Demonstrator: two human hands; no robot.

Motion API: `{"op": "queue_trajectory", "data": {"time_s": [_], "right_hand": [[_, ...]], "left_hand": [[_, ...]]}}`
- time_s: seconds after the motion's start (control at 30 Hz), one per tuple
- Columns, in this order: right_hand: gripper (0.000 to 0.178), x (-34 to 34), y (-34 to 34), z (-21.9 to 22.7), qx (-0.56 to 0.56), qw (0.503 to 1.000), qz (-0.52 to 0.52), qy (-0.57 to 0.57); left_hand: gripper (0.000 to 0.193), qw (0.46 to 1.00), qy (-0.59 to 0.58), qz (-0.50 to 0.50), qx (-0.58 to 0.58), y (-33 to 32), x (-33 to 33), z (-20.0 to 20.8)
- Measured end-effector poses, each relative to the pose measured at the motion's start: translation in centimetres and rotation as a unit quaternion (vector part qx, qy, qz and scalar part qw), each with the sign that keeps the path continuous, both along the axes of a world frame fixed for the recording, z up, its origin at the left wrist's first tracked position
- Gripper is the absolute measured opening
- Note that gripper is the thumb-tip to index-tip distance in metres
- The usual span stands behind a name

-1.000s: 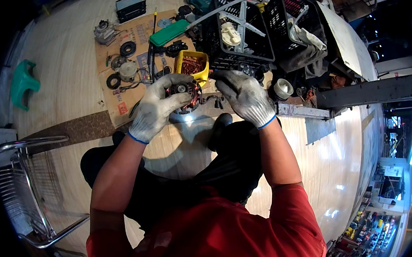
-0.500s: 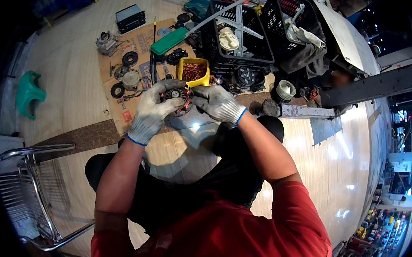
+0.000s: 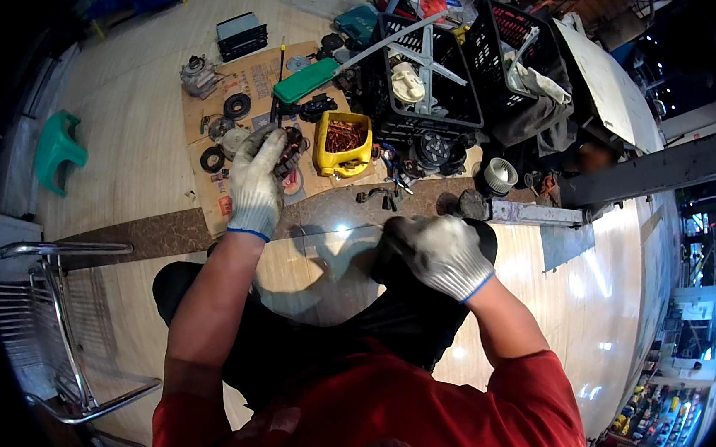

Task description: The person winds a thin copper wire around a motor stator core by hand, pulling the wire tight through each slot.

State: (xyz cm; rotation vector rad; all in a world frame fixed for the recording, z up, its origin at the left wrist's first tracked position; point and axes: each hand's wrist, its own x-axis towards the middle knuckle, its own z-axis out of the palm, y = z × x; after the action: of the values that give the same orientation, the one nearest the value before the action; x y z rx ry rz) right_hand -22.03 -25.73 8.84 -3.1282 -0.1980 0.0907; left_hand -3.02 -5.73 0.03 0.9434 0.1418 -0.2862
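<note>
While the left hand [image 3: 255, 182] clamps a dark part [image 3: 293, 147], this looks like handling.
Right hand [image 3: 445, 251], four o'clock from it: cannot tell its grip; steady holding seems needed next.

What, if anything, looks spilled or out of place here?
A few small dark parts lie loose on the brown floor strip, off the cardboard where many others sit. The coppery pieces are inside the yellow container; no spill shows.

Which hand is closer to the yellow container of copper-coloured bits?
The left. The left hand is just left of the yellow container, holding a dark part; the right hand is farther off, below it and to the right in the picture.
</note>
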Motion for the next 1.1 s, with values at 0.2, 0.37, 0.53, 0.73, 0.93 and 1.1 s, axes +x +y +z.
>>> {"op": "queue_trajectory", "data": {"time_s": [0.2,0.37,0.53,0.73,0.93,1.1], "right_hand": [[0.014,-7.5,-8.1,1.9,-0.030,0.994,-0.086,-0.065],[0.019,-17.1,-15.8,-0.3,-0.075,0.973,-0.201,-0.089],[0.021,-26.0,-19.1,-10.3,0.218,0.898,-0.372,-0.093],[0.059,-28.1,-18.8,-8.4,0.572,0.701,-0.385,0.181],[0.060,-18.4,-18.6,2.5,0.535,0.763,-0.361,-0.045],[0.044,-4.0,-8.9,5.2,0.473,0.840,-0.255,-0.069]], "left_hand": [[0.021,0.999,0.034,0.004,-0.042,1.3,0.5,0.0],[0.027,0.996,-0.002,-0.040,-0.081,0.9,0.0,-0.1],[0.035,0.984,-0.049,-0.150,-0.085,0.8,-1.7,-0.1],[0.036,0.964,-0.072,-0.250,-0.061,0.4,-4.0,2.7],[0.035,0.961,-0.077,-0.260,-0.053,-0.1,-4.2,2.4],[0.040,0.959,-0.089,-0.270,0.023,0.4,-4.3,2.9]]}}
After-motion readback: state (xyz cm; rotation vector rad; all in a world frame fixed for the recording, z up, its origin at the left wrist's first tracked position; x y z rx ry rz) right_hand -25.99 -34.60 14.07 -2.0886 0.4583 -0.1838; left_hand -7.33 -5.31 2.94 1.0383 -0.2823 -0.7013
